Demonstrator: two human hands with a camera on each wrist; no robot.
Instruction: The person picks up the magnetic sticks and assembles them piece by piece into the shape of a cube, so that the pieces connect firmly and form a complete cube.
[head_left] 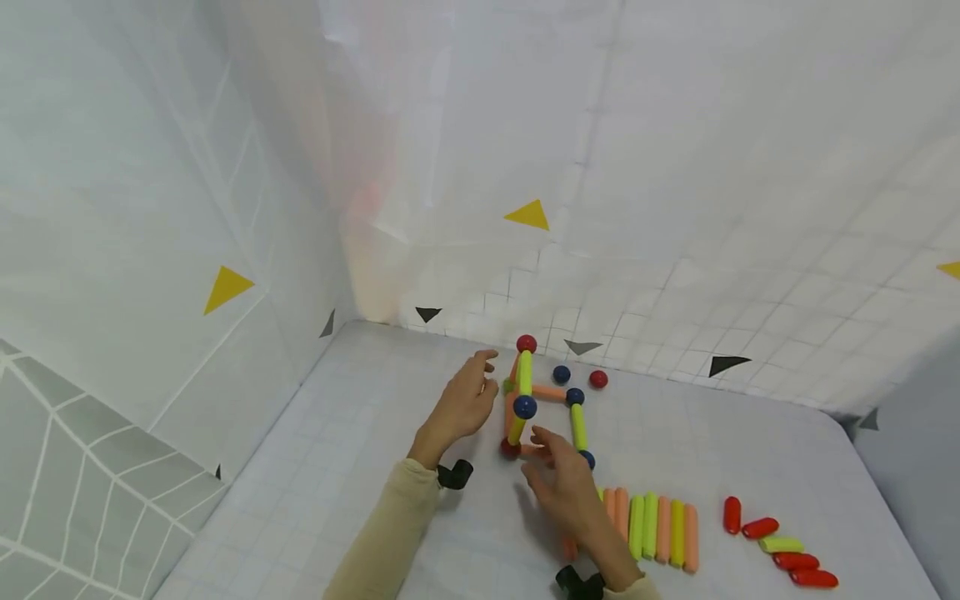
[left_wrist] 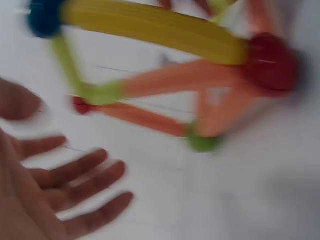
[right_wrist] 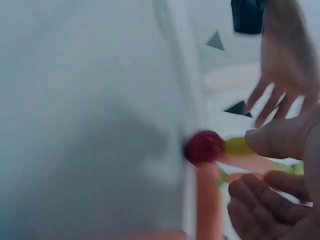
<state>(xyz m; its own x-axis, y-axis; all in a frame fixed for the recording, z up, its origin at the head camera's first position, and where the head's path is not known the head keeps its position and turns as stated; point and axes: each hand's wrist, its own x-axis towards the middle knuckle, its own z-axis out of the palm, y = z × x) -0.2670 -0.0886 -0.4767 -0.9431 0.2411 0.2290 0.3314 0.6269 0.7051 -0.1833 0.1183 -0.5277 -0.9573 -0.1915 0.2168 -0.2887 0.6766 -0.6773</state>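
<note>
Left grip point(head_left: 461, 406) is open, fingers spread and a bit bent, nothing in it. Right grip point(head_left: 572, 490) is open too, thumb and fingers apart, nothing visibly pinched. Ball-and-stick structure point(head_left: 526, 372) sits on the white counter point(head_left: 322, 467), middle of the head view: just right of the left grip's fingertips, just above the right grip. Left wrist view is blurred but shows a gap: hand lower left, structure across the upper half. Right wrist view has the lower red ball point(head_left: 511, 450) near centre, left of the thumb; thumb overlaps the yellow stick point(head_left: 517, 431), can't tell if it touches. On the structure, the upper red ball point(head_left: 527, 343) is topmost in the head view, front blue ball point(head_left: 525, 407) below it. Right side: yellow-green stick point(head_left: 578, 427) between two blue balls. Loose blue ball point(head_left: 561, 374) and loose red ball point(head_left: 597, 379) lie near its upper right. Row of long sticks point(head_left: 664, 529), orange, yellow and green, at lower right of centre, partly hidden by the right grip. Further right: short red pieces point(head_left: 796, 561) plus one short yellow-green piece point(head_left: 781, 544).
</note>
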